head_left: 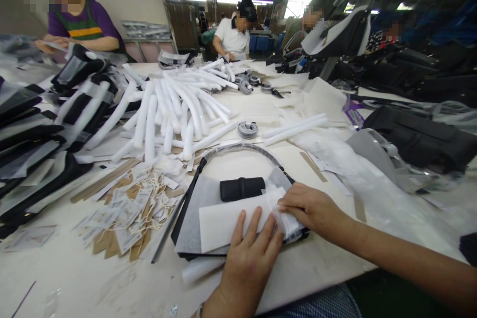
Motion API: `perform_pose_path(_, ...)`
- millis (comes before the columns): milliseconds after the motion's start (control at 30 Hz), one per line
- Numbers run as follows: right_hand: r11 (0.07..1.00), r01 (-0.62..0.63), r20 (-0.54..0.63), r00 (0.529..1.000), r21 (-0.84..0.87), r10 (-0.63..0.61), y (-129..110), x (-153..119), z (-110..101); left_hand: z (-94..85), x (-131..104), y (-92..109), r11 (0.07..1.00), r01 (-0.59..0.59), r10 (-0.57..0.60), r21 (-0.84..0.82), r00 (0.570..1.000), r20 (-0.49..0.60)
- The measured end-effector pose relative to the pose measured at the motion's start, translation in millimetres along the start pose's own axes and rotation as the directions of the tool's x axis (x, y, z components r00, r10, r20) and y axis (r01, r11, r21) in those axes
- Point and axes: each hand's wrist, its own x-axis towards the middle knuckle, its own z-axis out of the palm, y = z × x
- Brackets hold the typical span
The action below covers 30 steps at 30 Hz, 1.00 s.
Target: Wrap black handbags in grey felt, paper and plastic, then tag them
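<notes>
"What's left of the black bag (188, 203)?"
"A heap of tags (126, 208)."
"And the hands?"
"Left hand (250, 258) spread flat, gripping nothing, on the white sheet (219, 228) atop the bag; right hand (313, 206) pinching clear plastic (288, 223) at its right side."

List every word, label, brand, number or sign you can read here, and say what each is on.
No text can be read.
String tags in the pile: printing too small and blurred.
Clear plastic at the right hand: faint marks, too blurred to tell whether they are letters.
Purple-and-white patch on the table's right side: blurred; cannot tell whether it carries words.
</notes>
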Motion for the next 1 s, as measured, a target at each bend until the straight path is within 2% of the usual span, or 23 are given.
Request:
perform_pose_path(200,0.993,-0.105,-0.007,0.994,0.046,0.106,1,5,4,-1.9,3,-2,1.000,-0.011,0.011,-0.017,0.999,0.035)
perform_pose_path(367,0.986,-0.169,0.079,0.983,0.012,0.168,-1,13,0,-1.9,5,-4,1.000,-0.017,0.017,-0.010,0.998,0.061)
perform_pose_path(467,0.971,-0.227,0.136,0.967,0.079,0.215,1,18,-3,-1.6,4,-5,0.999,-0.037,0.037,0.000,0.995,0.090)
perform_pose_path(600,0.947,-0.276,0.153,0.955,0.162,0.252,5,23,-4,-11.3,4,-5,0.998,-0.011,0.021,-0.056,0.982,0.188)
perform_pose_path(700,0.935,-0.286,0.142,0.955,0.208,0.261,7,23,-3,-24.3,12,-2,0.989,0.081,-0.046,-0.120,0.961,0.271)
perform_pose_path(767,0.931,-0.283,0.122,0.958,0.231,0.261,8,22,-1,-28.9,18,2,0.990,0.085,-0.050,-0.108,0.956,0.290)
perform_pose_path(900,0.929,-0.262,0.057,0.965,0.260,0.256,10,18,4,-21.6,20,10,0.999,0.008,0.006,-0.047,0.958,0.288)
perform_pose_path(1000,0.934,-0.233,-0.010,0.970,0.271,0.244,11,18,8,-12.4,17,17,0.999,0.048,-0.043,-0.014,0.964,0.262)
